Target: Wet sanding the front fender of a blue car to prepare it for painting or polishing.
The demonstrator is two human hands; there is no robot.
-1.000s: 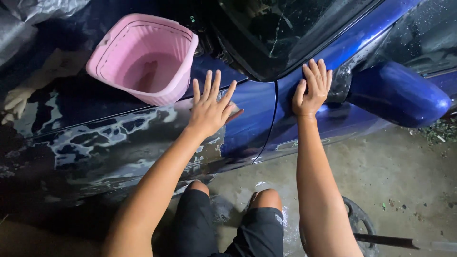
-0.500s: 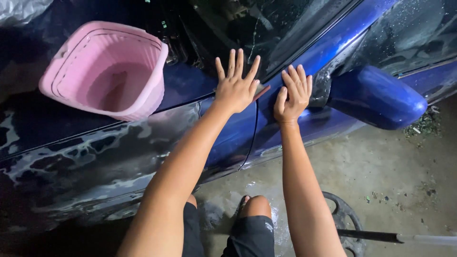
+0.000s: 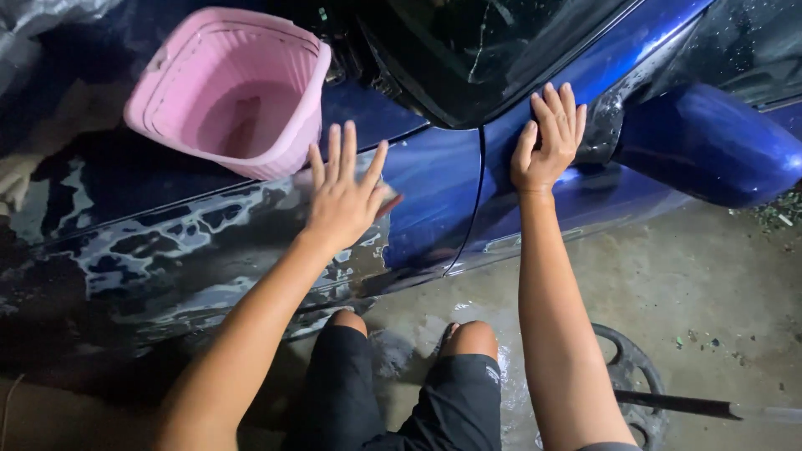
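Observation:
My left hand (image 3: 342, 196) lies flat with fingers spread on the wet, soapy fender of a blue car (image 3: 434, 200), just below a pink plastic basket (image 3: 234, 88) that sits on the hood. My right hand (image 3: 547, 142) presses flat on the blue panel past the door seam, right beside the side mirror (image 3: 710, 142). Neither hand holds anything that I can see. My bare knees (image 3: 472, 338) are bent below, close to the car's side.
The dark windshield (image 3: 476, 42) rises above both hands. Soap foam streaks the fender at the left (image 3: 142, 250). On the wet concrete ground (image 3: 718, 284) lie a round metal ring (image 3: 631, 363) and a black rod (image 3: 677, 403).
My left hand has slid left along the fender, away from the right hand, and now sits under the basket. My right hand has stayed by the mirror.

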